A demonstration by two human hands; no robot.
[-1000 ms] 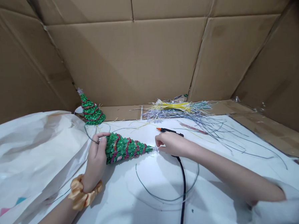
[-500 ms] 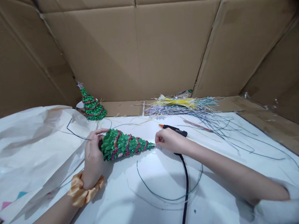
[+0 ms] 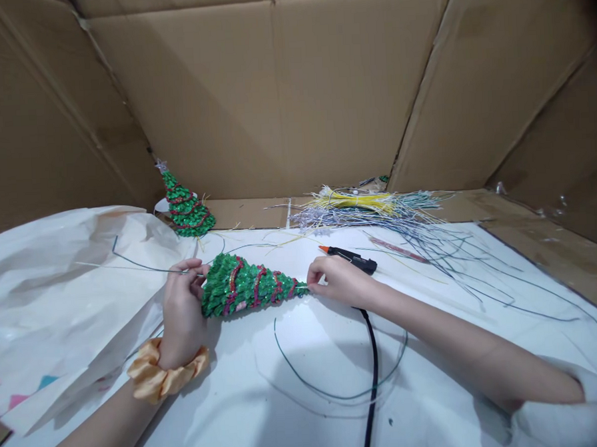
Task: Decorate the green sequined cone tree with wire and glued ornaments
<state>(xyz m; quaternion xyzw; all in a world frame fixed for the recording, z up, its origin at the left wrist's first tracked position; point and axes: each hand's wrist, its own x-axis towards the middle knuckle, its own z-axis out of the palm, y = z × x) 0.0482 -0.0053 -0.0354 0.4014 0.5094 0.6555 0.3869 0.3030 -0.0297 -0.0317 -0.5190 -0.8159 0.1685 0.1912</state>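
Note:
A small green Christmas tree (image 3: 254, 284) with red glittery garland lies on its side, its tip pointing right. My left hand (image 3: 180, 313), wearing a tan scrunchie (image 3: 166, 370), is curled at the tree's base. Thin wires (image 3: 135, 262), one dark green and one pale, stick out leftward from its closed fingers. At the other end my right hand (image 3: 339, 280) pinches the thin tip; what sits between the fingertips is mostly hidden. A black glue gun (image 3: 353, 259) with an orange nozzle lies just behind the right hand.
Another decorated tree (image 3: 187, 206) with a star stands at the back left. A pale plastic bag (image 3: 71, 282) covers the left side. Bundled yellow and white wires (image 3: 357, 204) lie at the back, loose strands trailing right. A black cable (image 3: 374, 379) and looped wire (image 3: 337, 397) lie in front.
My left fingers have drawn back from the tree's side to behind its base. The wire ends now reach farther left. My right hand stays at the tip.

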